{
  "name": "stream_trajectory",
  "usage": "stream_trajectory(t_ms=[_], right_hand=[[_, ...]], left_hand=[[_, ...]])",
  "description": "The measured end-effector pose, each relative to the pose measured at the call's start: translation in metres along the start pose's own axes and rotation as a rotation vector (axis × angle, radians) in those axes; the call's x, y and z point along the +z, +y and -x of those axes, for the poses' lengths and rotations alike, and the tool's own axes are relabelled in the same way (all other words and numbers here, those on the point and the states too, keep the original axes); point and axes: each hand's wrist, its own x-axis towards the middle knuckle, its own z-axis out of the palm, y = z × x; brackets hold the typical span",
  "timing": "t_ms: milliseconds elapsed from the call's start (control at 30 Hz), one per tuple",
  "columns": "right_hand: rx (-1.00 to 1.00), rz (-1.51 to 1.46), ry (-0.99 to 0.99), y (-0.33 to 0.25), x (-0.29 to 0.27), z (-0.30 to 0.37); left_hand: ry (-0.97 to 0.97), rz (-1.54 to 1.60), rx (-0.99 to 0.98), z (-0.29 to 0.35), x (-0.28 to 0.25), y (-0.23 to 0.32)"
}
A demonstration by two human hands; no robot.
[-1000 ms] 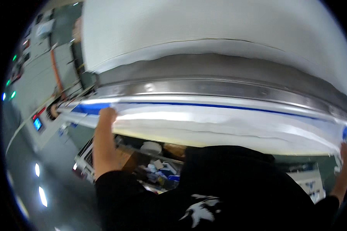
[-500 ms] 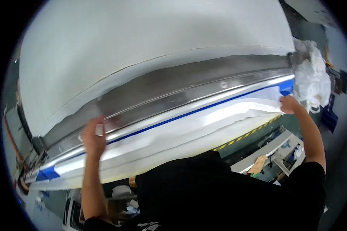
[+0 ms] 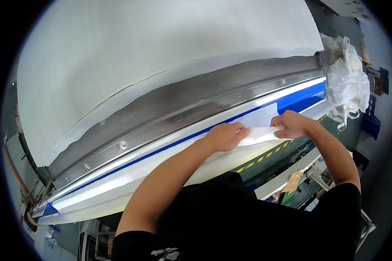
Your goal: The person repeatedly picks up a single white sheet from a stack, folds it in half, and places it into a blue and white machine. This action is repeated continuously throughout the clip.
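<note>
Left hand (image 3: 226,135) and right hand (image 3: 292,125) grip white sheet (image 3: 262,135), its edge bordering bare blue strip (image 3: 302,96).

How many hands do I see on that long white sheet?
2: the left hand grips the white sheet just right of the picture's centre; the right hand grips it farther right, below the wide blue patch. No others show.
</note>
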Motion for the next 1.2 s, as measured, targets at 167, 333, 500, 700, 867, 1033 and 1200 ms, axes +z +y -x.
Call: stream_trajectory(t_ms=[167,333,500,700,867,1033,1200], right_hand=[[0.014,-0.262,0.277,0.015,0.016,-0.042],[0.004,-0.474,0.581,0.016,0.03,-0.059],[-0.12,-0.112,0.584,-0.044,0.011,-0.081],[-0.411,-0.242,0.618,-0.192,-0.005,-0.127],[-0.728,0.032,0.63,-0.375,-0.051,-0.162],[-0.93,0.109,0.647,-0.553,-0.072,-0.226],[-0.994,0.104,0.66,-0.677,-0.091,-0.29]], left_hand=[[0.251,-0.06,-0.032,0.044,-0.037,-0.005],[0.917,0.187,-0.094,0.151,-0.11,-0.017],[1.376,0.127,-0.104,0.266,-0.138,-0.118],[1.465,-0.606,-0.681,0.369,-0.148,-0.177],[1.282,-0.572,-0.799,0.401,-0.149,-0.202],[1.343,-0.648,-0.646,0.399,-0.138,-0.21],[1.341,-0.543,-0.526,0.417,-0.144,-0.217]])
